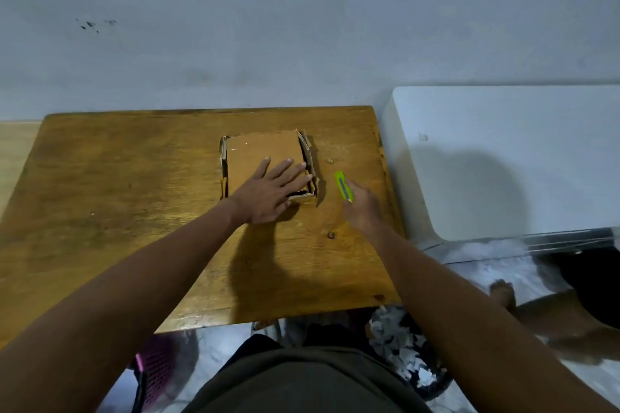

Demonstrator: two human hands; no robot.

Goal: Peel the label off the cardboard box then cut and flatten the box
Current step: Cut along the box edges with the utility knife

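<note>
- wooden table (134, 211); cardboard box (265, 147) sits mid-table, looks light, bendy; I'd press the top panel
- my left hand (271, 193) lies flat, fingers spread on it
- my right hand (360, 208) grips the green cutter (343, 185) beside it

A plain room in a home, by the look of it — a worn wooden table (134, 211) is standing against a bare, scuffed wall (302, 27), with a white appliance (503, 151) sitting just beside it. Pale tiled floor (523, 271) is showing below — a pink plastic basket (156, 369) is resting there.
</note>
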